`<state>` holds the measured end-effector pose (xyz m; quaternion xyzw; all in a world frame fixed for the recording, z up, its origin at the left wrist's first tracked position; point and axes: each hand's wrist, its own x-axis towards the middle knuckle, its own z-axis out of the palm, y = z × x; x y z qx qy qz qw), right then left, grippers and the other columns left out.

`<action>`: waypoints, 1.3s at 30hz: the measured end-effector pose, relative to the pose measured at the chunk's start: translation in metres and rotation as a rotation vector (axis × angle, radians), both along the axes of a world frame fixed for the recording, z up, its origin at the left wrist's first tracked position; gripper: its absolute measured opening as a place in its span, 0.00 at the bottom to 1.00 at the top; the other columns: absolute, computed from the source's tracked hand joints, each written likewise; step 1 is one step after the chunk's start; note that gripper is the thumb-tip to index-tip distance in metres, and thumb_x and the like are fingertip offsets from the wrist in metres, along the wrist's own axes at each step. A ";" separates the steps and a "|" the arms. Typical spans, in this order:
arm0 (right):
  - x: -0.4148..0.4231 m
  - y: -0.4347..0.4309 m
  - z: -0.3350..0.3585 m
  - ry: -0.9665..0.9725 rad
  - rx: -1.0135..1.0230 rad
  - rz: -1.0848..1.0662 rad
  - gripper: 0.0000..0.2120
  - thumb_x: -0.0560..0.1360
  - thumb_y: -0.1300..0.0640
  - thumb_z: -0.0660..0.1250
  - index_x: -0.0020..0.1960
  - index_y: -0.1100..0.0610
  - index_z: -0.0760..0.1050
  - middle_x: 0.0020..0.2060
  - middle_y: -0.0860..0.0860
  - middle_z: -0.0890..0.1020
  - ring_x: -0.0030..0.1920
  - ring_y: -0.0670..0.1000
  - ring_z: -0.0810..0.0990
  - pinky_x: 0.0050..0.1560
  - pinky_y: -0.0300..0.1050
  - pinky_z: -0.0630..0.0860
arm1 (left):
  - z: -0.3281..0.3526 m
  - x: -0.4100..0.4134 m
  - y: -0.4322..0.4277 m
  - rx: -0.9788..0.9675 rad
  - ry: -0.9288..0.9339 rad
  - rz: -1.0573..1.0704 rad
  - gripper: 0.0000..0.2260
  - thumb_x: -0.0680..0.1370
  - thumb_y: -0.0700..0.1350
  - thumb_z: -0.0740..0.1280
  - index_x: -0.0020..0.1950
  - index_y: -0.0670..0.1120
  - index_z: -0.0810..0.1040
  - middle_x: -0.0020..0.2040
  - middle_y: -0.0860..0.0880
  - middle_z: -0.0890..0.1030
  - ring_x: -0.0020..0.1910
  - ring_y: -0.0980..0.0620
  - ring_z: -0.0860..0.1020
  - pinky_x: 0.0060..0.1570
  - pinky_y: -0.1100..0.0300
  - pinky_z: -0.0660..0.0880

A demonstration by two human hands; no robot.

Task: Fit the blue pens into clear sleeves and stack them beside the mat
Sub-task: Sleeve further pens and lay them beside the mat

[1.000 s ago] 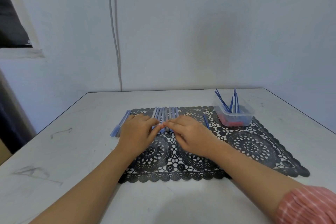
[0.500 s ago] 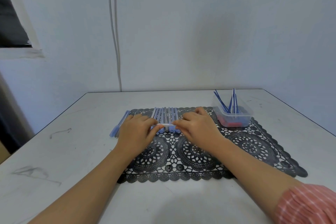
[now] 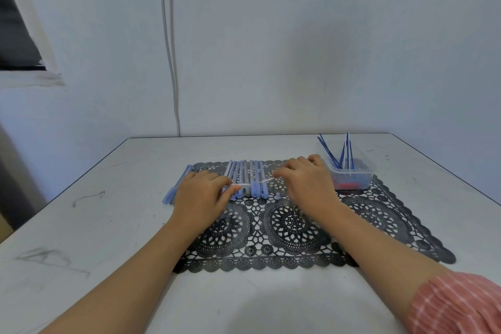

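Note:
A black lace mat (image 3: 379, 214) lies on the white table. Several clear sleeves (image 3: 248, 171) lie side by side at the mat's far edge. My left hand (image 3: 202, 195) pinches one clear sleeve (image 3: 245, 185) held crosswise over that row. My right hand (image 3: 306, 184) holds the other end, a thin pale piece (image 3: 267, 180) coming out of the sleeve; what that piece is I cannot tell. Sleeved pens (image 3: 177, 187) lie stacked on the table just left of the mat. Thin blue pens (image 3: 340, 152) stand in a clear tub (image 3: 352, 171) on the mat's far right corner.
A small blue cap (image 3: 277, 195) lies on the mat near my right hand. Red pieces (image 3: 348, 185) fill the tub's bottom. The wall stands close behind the table, with a cable (image 3: 169, 49) running down it. The table's left edge (image 3: 81, 184) runs diagonally.
My right hand has moved right and away from my left hand, drawing the thin piece out along the sleeve. My left hand has stayed in place.

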<state>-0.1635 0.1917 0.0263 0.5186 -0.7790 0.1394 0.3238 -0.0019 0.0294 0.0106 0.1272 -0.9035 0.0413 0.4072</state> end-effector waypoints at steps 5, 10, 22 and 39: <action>-0.014 0.004 -0.001 -0.151 0.022 -0.034 0.10 0.66 0.65 0.73 0.42 0.51 0.80 0.41 0.48 0.83 0.42 0.50 0.79 0.53 0.49 0.71 | 0.000 0.000 0.000 -0.005 0.000 0.002 0.18 0.76 0.59 0.57 0.41 0.51 0.82 0.30 0.57 0.77 0.32 0.55 0.75 0.41 0.60 0.69; -0.021 0.007 -0.004 -0.311 0.182 0.019 0.10 0.73 0.66 0.64 0.43 0.53 0.78 0.45 0.48 0.80 0.48 0.50 0.76 0.50 0.41 0.69 | 0.000 0.000 0.000 -0.014 0.017 -0.001 0.19 0.75 0.59 0.57 0.40 0.51 0.82 0.30 0.57 0.78 0.32 0.55 0.76 0.40 0.61 0.66; -0.023 0.006 -0.002 -0.452 0.338 0.031 0.17 0.67 0.73 0.60 0.35 0.50 0.71 0.38 0.46 0.76 0.41 0.47 0.74 0.40 0.38 0.66 | 0.001 0.000 0.001 -0.006 0.021 0.004 0.20 0.76 0.60 0.56 0.41 0.51 0.82 0.30 0.56 0.78 0.32 0.56 0.75 0.40 0.61 0.66; -0.016 0.007 -0.003 -0.448 0.230 0.064 0.15 0.74 0.66 0.60 0.48 0.51 0.82 0.49 0.48 0.82 0.49 0.49 0.79 0.51 0.48 0.76 | 0.000 0.000 0.000 -0.003 0.014 -0.004 0.16 0.76 0.59 0.60 0.41 0.50 0.83 0.30 0.56 0.78 0.32 0.55 0.75 0.41 0.60 0.66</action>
